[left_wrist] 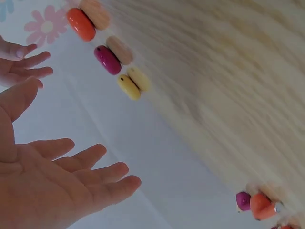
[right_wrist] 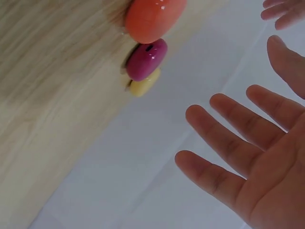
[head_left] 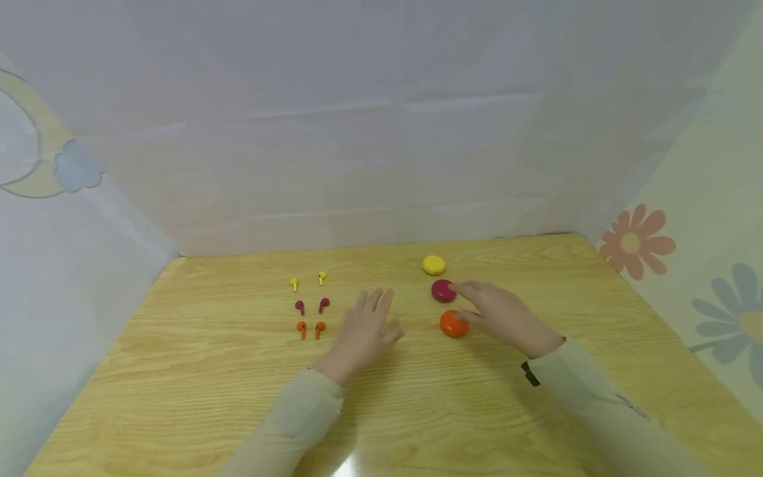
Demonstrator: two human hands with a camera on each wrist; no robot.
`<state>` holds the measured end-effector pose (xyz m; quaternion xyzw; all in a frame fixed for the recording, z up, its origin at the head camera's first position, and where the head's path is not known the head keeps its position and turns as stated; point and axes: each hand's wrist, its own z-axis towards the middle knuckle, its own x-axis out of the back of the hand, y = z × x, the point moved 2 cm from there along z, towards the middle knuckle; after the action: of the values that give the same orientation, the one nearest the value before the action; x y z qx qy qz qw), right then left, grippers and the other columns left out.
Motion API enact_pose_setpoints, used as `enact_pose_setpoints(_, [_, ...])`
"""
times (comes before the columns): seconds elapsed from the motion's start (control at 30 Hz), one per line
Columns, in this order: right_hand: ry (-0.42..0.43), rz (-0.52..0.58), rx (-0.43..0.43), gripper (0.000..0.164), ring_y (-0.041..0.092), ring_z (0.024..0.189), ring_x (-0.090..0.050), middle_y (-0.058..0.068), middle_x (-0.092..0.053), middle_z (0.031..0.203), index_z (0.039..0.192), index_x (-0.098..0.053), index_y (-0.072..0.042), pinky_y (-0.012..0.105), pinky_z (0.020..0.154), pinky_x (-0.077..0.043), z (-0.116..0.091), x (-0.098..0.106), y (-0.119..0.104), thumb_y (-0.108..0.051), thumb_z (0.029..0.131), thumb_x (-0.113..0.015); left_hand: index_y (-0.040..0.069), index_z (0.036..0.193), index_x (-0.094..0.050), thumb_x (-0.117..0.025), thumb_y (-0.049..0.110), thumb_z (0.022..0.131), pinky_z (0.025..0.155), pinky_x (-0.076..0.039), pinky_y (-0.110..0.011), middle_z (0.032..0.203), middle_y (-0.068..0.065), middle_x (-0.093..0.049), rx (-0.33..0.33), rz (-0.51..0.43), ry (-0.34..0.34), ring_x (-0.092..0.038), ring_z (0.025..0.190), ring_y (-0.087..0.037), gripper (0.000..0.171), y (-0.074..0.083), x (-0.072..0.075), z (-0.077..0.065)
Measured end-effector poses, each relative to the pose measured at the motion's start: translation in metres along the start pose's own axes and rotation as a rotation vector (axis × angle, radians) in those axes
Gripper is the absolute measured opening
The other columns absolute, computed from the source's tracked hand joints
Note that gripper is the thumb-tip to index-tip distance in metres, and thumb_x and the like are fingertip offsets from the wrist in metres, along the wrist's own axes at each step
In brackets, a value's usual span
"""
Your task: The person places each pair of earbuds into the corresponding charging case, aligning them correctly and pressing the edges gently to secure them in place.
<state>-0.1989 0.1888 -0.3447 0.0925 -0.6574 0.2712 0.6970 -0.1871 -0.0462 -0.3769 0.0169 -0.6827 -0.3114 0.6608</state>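
Note:
My left hand (head_left: 361, 334) hovers over the middle of the table with its fingers spread, holding nothing. To its left lie pairs of earbuds: yellow earbuds (head_left: 294, 284) at the back, magenta earbuds (head_left: 301, 307) in between, orange earbuds (head_left: 302, 329) nearest. My right hand (head_left: 503, 317), fingers extended and holding nothing, is beside three round cases. In the head view its fingers overlap the magenta case (head_left: 442, 291) and the orange case (head_left: 452, 324); the right wrist view shows the palm (right_wrist: 281, 186) apart from them. The yellow case (head_left: 434, 265) stands farthest back.
The wooden table (head_left: 179, 397) ends at a pale cloth backdrop (head_left: 381, 165). Cloth walls rise on both sides, printed with a moon (head_left: 36, 152) at left and flowers (head_left: 638, 242) at right. A dark tag (head_left: 530, 374) shows near my right cuff.

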Motion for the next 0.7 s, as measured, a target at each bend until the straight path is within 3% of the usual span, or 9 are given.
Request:
enact_pose_setpoints(0.1, [-0.015,0.043,-0.013,0.055,0.043,0.117,-0.054,0.025,-0.056,0.13,0.135,-0.052,0.003,0.056,0.095,-0.044,-0.004,-0.002,0.004,-0.017,0.088,-0.073,0.0,0.149,-0.031,-0.064,0.027,0.096,0.109,-0.022,-0.062,0.151,-0.023,-0.031,-0.006,-0.108,-0.008,-0.022,0.14,-0.047,0.068,0.003,-0.002,0.001])
enact_pose_setpoints(0.3, [-0.028,0.165,-0.036,0.057,0.043,0.12,-0.052,0.024,-0.055,0.133,0.135,-0.051,0.006,0.056,0.098,-0.042,-0.007,-0.006,0.011,-0.014,0.086,-0.074,0.001,0.149,-0.032,-0.065,0.024,0.095,0.112,-0.024,-0.053,0.152,-0.02,-0.032,0.008,-0.234,-0.051,-0.027,0.141,-0.039,0.068,0.01,-0.008,0.003])
enact_pose_setpoints(0.53, [-0.008,0.372,-0.089,0.056,0.042,0.109,-0.058,0.026,-0.057,0.128,0.135,-0.05,0.007,0.056,0.089,-0.048,-0.012,-0.011,0.02,-0.009,0.087,-0.073,0.002,0.149,-0.034,-0.067,0.017,0.094,0.113,-0.026,-0.047,0.152,-0.016,-0.035,0.08,-0.462,-0.1,-0.031,0.14,-0.033,0.066,0.018,-0.015,0.006])
enact_pose_setpoints(0.7, [0.023,0.494,-0.104,0.053,0.041,0.104,-0.061,0.027,-0.058,0.123,0.134,-0.051,0.007,0.052,0.084,-0.052,-0.015,-0.015,0.026,-0.007,0.087,-0.072,0.003,0.148,-0.037,-0.069,0.011,0.091,0.107,-0.035,-0.049,0.146,-0.019,-0.043,0.116,-0.582,-0.113,-0.041,0.133,-0.036,0.065,0.021,-0.02,0.011])
